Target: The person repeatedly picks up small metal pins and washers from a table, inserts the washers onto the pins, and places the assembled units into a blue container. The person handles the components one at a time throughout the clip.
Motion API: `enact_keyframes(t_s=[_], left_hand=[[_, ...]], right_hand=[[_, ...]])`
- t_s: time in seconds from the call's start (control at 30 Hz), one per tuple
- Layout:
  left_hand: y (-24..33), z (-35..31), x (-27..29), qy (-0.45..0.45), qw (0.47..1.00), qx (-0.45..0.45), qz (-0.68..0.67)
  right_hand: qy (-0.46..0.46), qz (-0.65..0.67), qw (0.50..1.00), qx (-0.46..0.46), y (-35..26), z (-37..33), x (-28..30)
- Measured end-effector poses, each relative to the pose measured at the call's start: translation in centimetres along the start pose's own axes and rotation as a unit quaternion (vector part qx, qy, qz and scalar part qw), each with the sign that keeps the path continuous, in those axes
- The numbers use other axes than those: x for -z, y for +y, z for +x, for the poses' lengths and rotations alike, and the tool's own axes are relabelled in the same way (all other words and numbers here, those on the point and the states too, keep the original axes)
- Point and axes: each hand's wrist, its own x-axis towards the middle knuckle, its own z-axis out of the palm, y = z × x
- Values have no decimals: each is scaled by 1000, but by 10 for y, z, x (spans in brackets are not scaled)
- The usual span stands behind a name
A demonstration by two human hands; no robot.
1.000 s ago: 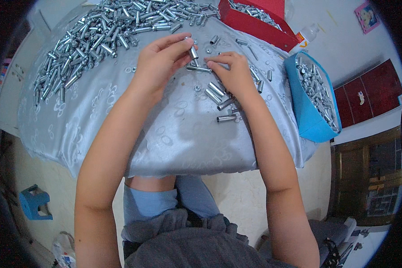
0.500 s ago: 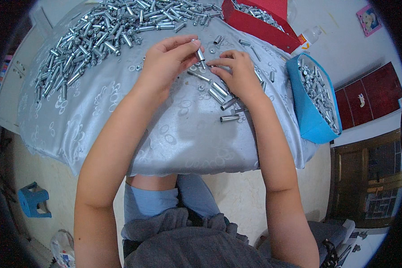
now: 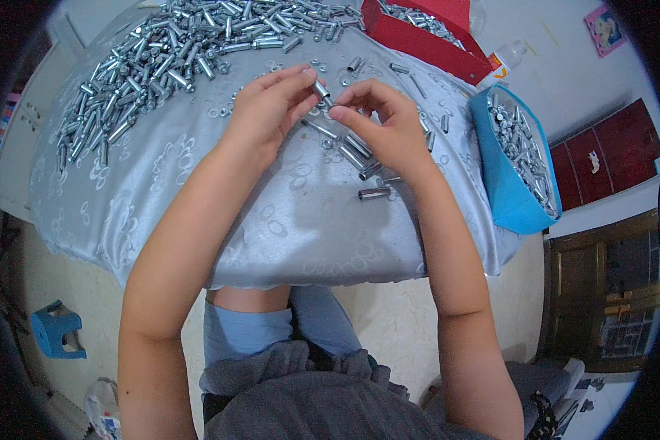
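Note:
My left hand (image 3: 265, 110) pinches a shiny metal sleeve anchor (image 3: 320, 90) between thumb and fingers, tilted with its lower end toward the right. My right hand (image 3: 390, 126) is closed in a pinch at that lower end, thumb and forefinger together. Whatever small piece sits between those fingertips is hidden. Under and beside the hands lie loose metal sleeves (image 3: 353, 155), a thin bolt (image 3: 320, 130) and several nuts and washers. One sleeve (image 3: 375, 193) lies apart, nearer to me.
A large heap of metal anchors (image 3: 169, 55) covers the far left of the silver tablecloth (image 3: 176, 191). At the far right stands a red box (image 3: 425, 42) of metal parts, with a plastic bottle (image 3: 507, 57) beside it. A blue bin (image 3: 502, 176) of anchors stands on the right.
My right hand has risen from the tabletop parts to the sleeve anchor's lower end, its fingers now pinched. My left hand has tilted the anchor further and shifted slightly left.

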Motion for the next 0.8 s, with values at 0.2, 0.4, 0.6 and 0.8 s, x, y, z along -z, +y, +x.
enact_keyframes(t_s=[0.2, 0.4, 0.6, 0.8], left_hand=[[0, -2, -1, 2, 1000, 9, -19], [-1, 3, 4, 0, 994, 56, -92], [3, -7, -7, -48, 993, 85, -70], [2, -12, -13, -96, 989, 105, -34]], right_hand=[[39, -14, 999, 14, 2, 0, -1], [84, -140, 978, 128, -10, 2, 3], [162, -156, 965, 134, -4, 4, 12], [166, -15, 986, 17, 0, 2, 12]])
